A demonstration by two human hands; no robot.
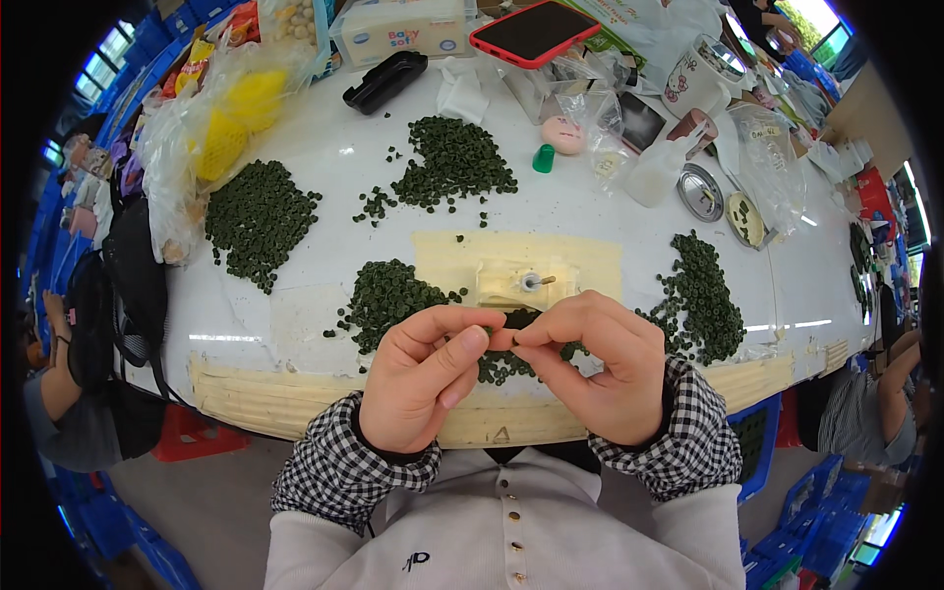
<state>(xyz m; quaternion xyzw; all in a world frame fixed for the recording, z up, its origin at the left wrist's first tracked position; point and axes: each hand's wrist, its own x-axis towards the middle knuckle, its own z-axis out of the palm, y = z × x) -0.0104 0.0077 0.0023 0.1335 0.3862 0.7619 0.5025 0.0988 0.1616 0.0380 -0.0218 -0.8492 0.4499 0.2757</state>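
Note:
My left hand (421,376) and my right hand (602,366) meet over the near middle of the table, thumb and forefinger of each pinched together. A small dark green piece (516,339) shows at the right fingertips. Whatever the left fingertips pinch is mostly hidden by the thumb. Just beyond the hands stands a tape-covered block (500,282) with a small metal holder and a thin brown peg (543,281) in it. Loose green ring-like pieces (503,370) lie under the hands. A heap of the same pieces (388,300) sits beside my left hand.
More green heaps lie at the left (261,221), back (452,167) and right (703,300). Along the far side are a black case (385,83), a red-cased phone (536,32), a pink egg-shaped thing (562,135) and an open tin (747,218). Other people sit at both sides.

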